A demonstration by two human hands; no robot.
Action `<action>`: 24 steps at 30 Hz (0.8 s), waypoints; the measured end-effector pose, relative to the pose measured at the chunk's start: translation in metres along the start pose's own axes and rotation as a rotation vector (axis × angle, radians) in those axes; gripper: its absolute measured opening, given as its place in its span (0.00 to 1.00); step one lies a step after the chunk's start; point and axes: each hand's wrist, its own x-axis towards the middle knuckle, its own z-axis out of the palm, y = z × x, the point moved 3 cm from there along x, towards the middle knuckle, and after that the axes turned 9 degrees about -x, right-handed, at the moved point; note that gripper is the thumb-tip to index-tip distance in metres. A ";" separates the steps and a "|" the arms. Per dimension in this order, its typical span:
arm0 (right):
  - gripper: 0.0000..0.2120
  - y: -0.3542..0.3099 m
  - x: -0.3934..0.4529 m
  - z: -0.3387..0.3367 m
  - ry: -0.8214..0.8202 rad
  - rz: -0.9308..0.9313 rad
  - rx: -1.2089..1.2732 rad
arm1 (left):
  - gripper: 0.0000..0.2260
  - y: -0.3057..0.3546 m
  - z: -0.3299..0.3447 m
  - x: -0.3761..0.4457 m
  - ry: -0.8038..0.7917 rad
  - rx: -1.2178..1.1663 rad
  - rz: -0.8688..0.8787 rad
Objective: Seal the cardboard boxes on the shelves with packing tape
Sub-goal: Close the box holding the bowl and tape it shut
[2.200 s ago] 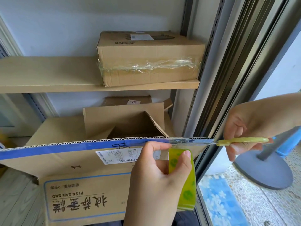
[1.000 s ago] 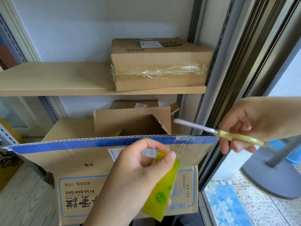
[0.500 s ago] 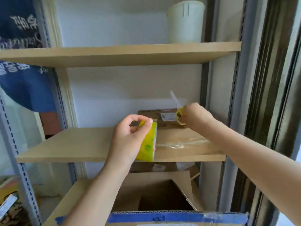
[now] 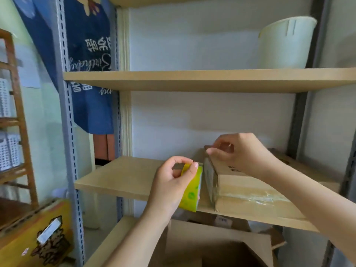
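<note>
Left hand (image 4: 171, 182): your thumb and fingers pinch the yellow-green tape roll (image 4: 191, 189), held on edge just left of the box.
Right hand (image 4: 238, 153): your fingers curl at the box's top left edge; whether they hold anything, you cannot tell.
Box (image 4: 250, 191): sits on the middle shelf (image 4: 123, 176), clear tape banding its front.
Open carton (image 4: 217, 245): on the level below.
</note>
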 end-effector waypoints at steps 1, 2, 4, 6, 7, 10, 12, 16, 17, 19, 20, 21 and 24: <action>0.15 -0.024 0.002 0.005 -0.102 -0.058 0.168 | 0.08 0.000 -0.007 0.002 0.011 0.023 0.005; 0.17 -0.044 0.002 0.012 -0.212 -0.098 0.264 | 0.08 0.000 -0.015 0.003 0.025 0.046 0.005; 0.16 -0.066 0.007 0.031 -0.291 -0.114 0.349 | 0.09 -0.002 -0.033 0.004 0.056 0.051 -0.009; 0.12 -0.075 0.015 0.048 -0.284 -0.052 0.465 | 0.10 -0.004 -0.051 0.006 0.083 0.042 -0.026; 0.11 -0.080 0.017 0.056 -0.294 -0.023 0.525 | 0.10 -0.004 -0.061 0.007 0.096 0.040 -0.027; 0.08 -0.095 0.024 0.080 -0.347 -0.012 0.643 | 0.09 -0.007 -0.085 0.013 0.118 0.022 -0.004; 0.06 -0.104 0.030 0.094 -0.374 -0.014 0.692 | 0.07 -0.007 -0.098 0.016 0.131 0.045 0.008; 0.01 -0.115 0.040 0.122 -0.316 -0.047 0.562 | 0.08 -0.018 -0.120 0.023 0.141 0.061 -0.022; 0.01 -0.117 0.040 0.131 -0.276 -0.071 0.460 | 0.09 -0.024 -0.125 0.024 0.143 0.065 -0.049; 0.03 -0.123 0.037 0.149 -0.230 -0.115 0.305 | 0.10 -0.040 -0.136 0.024 0.144 0.053 -0.119; 0.03 -0.125 0.035 0.160 -0.238 -0.121 0.281 | 0.10 -0.048 -0.141 0.023 0.150 0.050 -0.149; 0.03 -0.126 0.033 0.171 -0.259 -0.118 0.279 | 0.09 -0.057 -0.147 0.023 0.162 0.064 -0.166; 0.03 -0.126 0.030 0.198 -0.313 -0.075 0.301 | 0.06 -0.089 -0.164 0.025 0.251 0.217 -0.162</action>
